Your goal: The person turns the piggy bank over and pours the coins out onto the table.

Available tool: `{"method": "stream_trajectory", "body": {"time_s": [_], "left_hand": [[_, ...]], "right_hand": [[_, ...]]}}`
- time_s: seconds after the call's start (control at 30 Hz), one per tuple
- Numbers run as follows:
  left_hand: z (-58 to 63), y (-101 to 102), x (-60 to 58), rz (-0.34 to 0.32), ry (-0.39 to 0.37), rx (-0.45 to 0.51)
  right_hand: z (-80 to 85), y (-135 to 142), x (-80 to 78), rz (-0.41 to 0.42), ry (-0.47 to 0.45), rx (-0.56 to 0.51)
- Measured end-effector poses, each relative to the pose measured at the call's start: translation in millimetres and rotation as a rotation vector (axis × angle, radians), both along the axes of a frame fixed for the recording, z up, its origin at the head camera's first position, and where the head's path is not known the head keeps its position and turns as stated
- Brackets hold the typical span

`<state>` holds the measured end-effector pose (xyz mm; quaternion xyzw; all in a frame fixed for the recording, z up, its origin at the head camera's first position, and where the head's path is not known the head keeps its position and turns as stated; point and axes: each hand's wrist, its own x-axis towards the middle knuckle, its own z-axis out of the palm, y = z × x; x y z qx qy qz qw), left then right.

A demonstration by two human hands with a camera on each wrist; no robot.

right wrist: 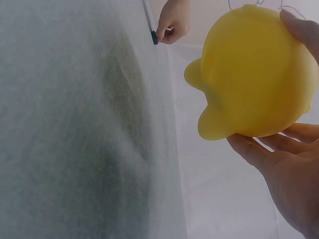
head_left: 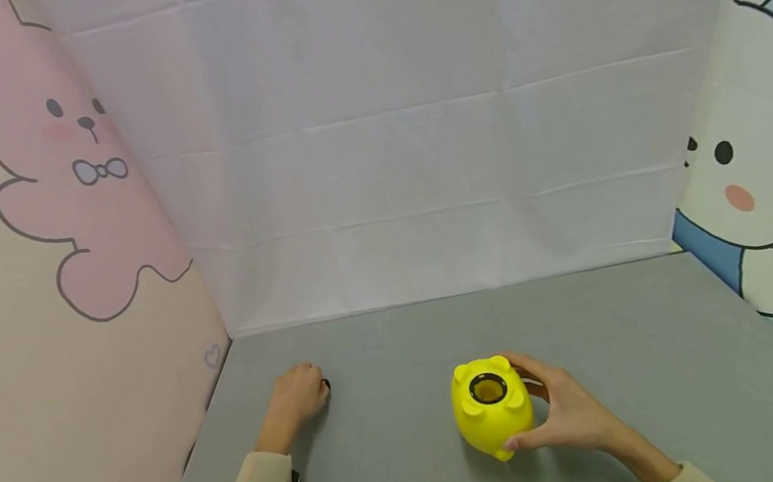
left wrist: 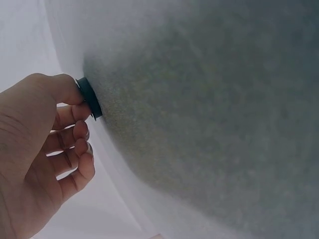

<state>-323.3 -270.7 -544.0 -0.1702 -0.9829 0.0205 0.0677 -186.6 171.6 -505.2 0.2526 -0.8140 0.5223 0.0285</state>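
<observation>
A bright yellow piggy bank (head_left: 498, 430) is turned with its stubby feet and a black-rimmed round hole facing up. Its rounded side and two ear-like bumps show in the right wrist view, where the bank (right wrist: 254, 74) appears raised off the table. My right hand (head_left: 571, 412) grips it from the right, thumb on the near side and fingers behind. Farther left, my left hand (head_left: 300, 393) pinches a small dark round plug (left wrist: 89, 98) between thumb and index finger, low at the table surface. The other left fingers are loosely curled.
The grey tabletop (head_left: 396, 442) lies beneath both hands. A creased white cloth (head_left: 372, 150) forms the back wall. Side panels carry a pink rabbit drawing (head_left: 40, 161) on the left and a white rabbit drawing (head_left: 753, 158) on the right.
</observation>
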Motion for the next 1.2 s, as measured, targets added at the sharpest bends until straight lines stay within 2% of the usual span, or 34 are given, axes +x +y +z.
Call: {"method": "stream_trajectory", "body": {"time_s": [0.3, 0.47, 0.6, 0.77, 0.87, 0.97, 1.1, 1.2], "left_hand": [[2.4, -1, -3.0, 0.013, -0.048, 0.01], [7.9, 2, -4.8, 0.039, -0.077, 0.031], [20.5, 11, -4.4, 0.039, -0.071, 0.06], [44.1, 31, 3.7, -0.014, -0.072, 0.105], [57.3, 43, 9.8, -0.05, -0.092, 0.173], [68.3, 55, 16.2, -0.105, -0.106, 0.285], [82.2, 72, 28.4, -0.223, -0.125, 0.463], [89.9, 86, 40.0, -0.312, -0.184, 0.611]], "right_hand": [[2.0, 0, -1.5, 0.004, 0.0, -0.012], [2.7, 0, -2.2, 0.008, -0.006, -0.015], [3.5, 0, -2.7, 0.007, -0.008, -0.01], [4.9, 0, -3.3, 0.002, -0.009, -0.008], [5.9, 0, -3.9, 0.001, -0.011, -0.006], [6.8, 0, -4.6, 0.0, -0.009, -0.004], [7.5, 0, -6.2, -0.008, 0.006, -0.005], [8.5, 1, -7.6, -0.012, 0.022, -0.012]]}}
